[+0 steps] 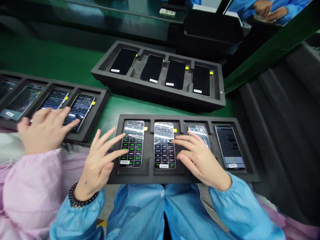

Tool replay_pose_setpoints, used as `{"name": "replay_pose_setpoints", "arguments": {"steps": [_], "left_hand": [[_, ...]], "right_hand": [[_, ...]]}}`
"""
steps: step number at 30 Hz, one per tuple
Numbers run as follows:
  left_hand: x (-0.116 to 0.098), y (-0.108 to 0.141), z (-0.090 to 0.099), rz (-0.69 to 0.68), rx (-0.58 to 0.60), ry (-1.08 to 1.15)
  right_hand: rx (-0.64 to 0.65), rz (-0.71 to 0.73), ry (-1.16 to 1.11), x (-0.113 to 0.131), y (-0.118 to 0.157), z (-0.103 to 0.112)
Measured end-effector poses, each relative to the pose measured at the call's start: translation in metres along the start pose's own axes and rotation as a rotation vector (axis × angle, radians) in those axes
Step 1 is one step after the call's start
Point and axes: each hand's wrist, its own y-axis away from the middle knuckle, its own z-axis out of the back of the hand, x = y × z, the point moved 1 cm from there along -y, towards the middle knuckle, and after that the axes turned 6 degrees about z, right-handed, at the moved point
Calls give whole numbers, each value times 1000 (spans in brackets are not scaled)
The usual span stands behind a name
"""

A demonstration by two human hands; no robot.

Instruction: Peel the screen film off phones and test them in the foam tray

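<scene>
Directly before me a dark foam tray holds several smartphones in its slots. My left hand, a black beaded bracelet at its wrist, has spread fingers at the leftmost phone, whose grid screen shows many green labels. Over the tray's right half, my right hand reaches its fingers to the right edge of the second phone, a grid with mostly white labels. That hand partly covers the third phone. At the far right lies a phone with lines of text on its screen.
Behind stands a second foam tray of phones with dark screens. To the left, a co-worker's hand in a pink sleeve is over another phone tray. Green table surface shows between trays. Another person's hands appear top right.
</scene>
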Motion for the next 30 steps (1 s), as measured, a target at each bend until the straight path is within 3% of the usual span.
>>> {"name": "replay_pose_setpoints", "arguments": {"steps": [7,13,16,19,25,30], "left_hand": [[-4,-13,-24,116,-23,-48],[-3,-2,-42,161,47,-34],[-2,-1,-42,178,43,-51],[-5,-3,-39,191,26,-64],[-39,-3,-51,131,47,-56],[-72,-1,-77,45,134,-73]], "right_hand": [[-166,-134,237,-27,-11,-21],[-29,-140,313,-22,-23,-30],[67,-109,308,-20,-32,-31],[49,-124,305,-19,-32,-28],[-99,-218,306,-18,-11,-17],[-27,-251,282,-21,1,-19]]}}
